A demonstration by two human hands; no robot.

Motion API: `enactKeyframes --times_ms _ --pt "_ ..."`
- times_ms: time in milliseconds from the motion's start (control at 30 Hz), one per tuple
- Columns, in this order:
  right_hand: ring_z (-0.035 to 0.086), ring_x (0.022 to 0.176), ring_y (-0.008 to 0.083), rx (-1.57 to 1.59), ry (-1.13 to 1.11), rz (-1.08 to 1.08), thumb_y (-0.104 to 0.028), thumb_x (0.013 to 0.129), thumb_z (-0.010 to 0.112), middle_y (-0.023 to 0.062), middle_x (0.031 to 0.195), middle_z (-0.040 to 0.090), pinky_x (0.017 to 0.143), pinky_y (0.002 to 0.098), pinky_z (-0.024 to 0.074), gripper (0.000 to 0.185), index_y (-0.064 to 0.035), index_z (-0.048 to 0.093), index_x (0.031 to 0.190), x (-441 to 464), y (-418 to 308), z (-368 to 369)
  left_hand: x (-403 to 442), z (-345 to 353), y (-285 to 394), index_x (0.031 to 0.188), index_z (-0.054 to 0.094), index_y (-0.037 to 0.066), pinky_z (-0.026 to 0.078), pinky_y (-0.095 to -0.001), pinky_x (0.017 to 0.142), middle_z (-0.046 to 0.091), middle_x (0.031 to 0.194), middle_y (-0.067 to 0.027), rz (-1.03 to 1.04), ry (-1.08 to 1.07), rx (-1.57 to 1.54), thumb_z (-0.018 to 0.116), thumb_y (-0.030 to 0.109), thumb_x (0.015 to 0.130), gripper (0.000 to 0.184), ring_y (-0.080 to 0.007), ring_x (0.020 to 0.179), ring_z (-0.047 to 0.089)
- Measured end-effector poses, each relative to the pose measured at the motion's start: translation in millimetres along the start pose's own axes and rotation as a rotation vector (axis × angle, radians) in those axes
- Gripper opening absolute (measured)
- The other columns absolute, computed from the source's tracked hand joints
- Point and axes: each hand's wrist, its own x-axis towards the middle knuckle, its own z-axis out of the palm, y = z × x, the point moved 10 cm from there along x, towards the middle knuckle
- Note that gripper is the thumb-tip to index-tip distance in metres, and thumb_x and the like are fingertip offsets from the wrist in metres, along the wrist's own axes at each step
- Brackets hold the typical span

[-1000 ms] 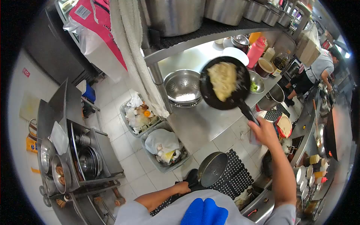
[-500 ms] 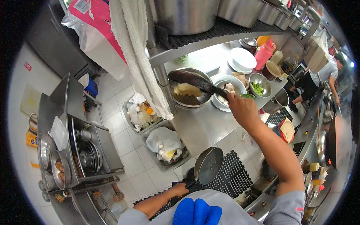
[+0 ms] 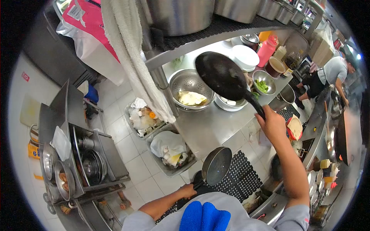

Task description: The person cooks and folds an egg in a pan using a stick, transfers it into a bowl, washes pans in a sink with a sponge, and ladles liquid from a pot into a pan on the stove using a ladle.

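Note:
My right hand [image 3: 273,122] is closed round the handle of a dark frying pan [image 3: 221,75], raised over the steel counter. Beside and below that pan sits a metal colander [image 3: 173,85], with a pale yellow-white cooked egg [image 3: 191,98] lying in it. Lower down, my left hand [image 3: 187,191] grips the handle of a second frying pan [image 3: 218,165], held out over the floor mat; no food shows in it. The raised pan partly covers a white bowl [image 3: 230,106] holding whitish pieces.
A steel bowl of green leaves [image 3: 263,85], white plates [image 3: 246,57] and a pink squeeze bottle [image 3: 266,51] stand farther back on the counter. Waste bins [image 3: 181,169] are below its left end. A co-worker [image 3: 332,73] bends over the stove at right. A towel [image 3: 133,65] hangs from the shelf.
The egg has dropped from the right-hand pan into the colander. That pan has swung up and to the right, away from the colander. The left-hand pan has barely shifted.

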Motion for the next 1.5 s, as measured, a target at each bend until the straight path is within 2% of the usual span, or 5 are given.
enactKeyframes --times_ms 367,700,967,1167,1500 --pt "0.041 0.034 0.0102 1.101 0.27 1.217 -0.015 0.085 0.057 0.0007 0.05 0.045 0.033 0.0245 0.0316 0.017 -0.0044 0.049 0.074 -367 140 42 1 14 37 0.071 0.057 0.0 0.042 -0.0279 0.037 0.057 0.054 -0.0067 0.069 -0.259 0.152 0.062 0.028 0.075 0.028 -0.0149 0.04 0.052" --pt "0.05 0.04 0.0105 0.874 0.6 1.818 -0.027 0.079 0.066 0.0034 0.052 0.053 0.041 0.0263 0.0399 0.028 -0.0024 0.053 0.079 -701 59 49 15 88 99 0.064 0.053 0.007 0.032 -0.0267 0.038 0.05 0.054 -0.0013 0.002 -0.318 0.084 0.061 0.02 0.08 0.022 -0.0103 0.042 0.045" --pt "0.046 0.037 0.0114 1.3 0.689 1.883 -0.025 0.082 0.065 0.0042 0.054 0.051 0.036 0.0276 0.0352 0.03 0.0001 0.051 0.091 -770 -17 179 11 130 47 0.066 0.046 0.009 0.034 -0.026 0.035 0.045 0.052 -0.0029 -0.378 -0.353 -0.208 0.055 0.017 0.084 0.021 -0.0127 0.039 0.04" --pt "0.049 0.046 0.0114 1.643 0.777 2.312 -0.017 0.081 0.062 0.0041 0.061 0.051 0.039 0.0266 0.04 0.027 0.0041 0.05 0.093 -800 -158 330 21 135 21 0.058 0.043 0.011 0.031 -0.0258 0.034 0.038 0.044 -0.0012 -0.372 -0.332 -0.051 0.052 0.024 0.085 0.03 -0.0137 0.035 0.038" --pt "0.046 0.044 0.0128 1.284 1.1 2.79 -0.016 0.08 0.06 0.0032 0.058 0.05 0.039 0.0281 0.0391 0.018 -0.0026 0.05 0.076 -880 -334 480 91 118 -62 0.06 0.043 0.01 0.029 -0.0237 0.033 0.042 0.046 -0.0018 -0.306 -0.306 0.288 0.055 0.027 0.08 0.028 -0.0121 0.035 0.04"
